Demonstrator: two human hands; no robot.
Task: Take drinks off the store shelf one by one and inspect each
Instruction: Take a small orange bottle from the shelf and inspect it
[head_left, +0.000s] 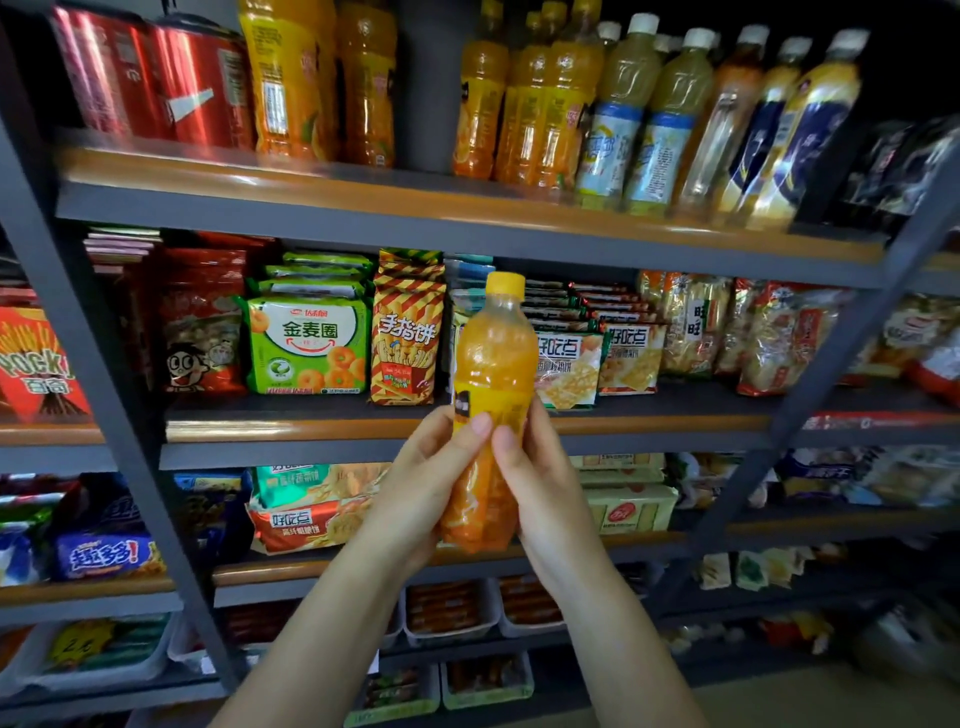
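Left hand (415, 483) and right hand (540, 483) raised together; fingers curled, thumbs forward.

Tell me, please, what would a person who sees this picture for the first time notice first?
First the orange drink bottle with its yellow cap, upright in the middle of the view, gripped low down by the left hand and the right hand together. Next the top shelf, where red cans stand at the left and orange and pale yellow bottles run to the right. Behind the held bottle lies a shelf of snack packets, with a green bag standing out.
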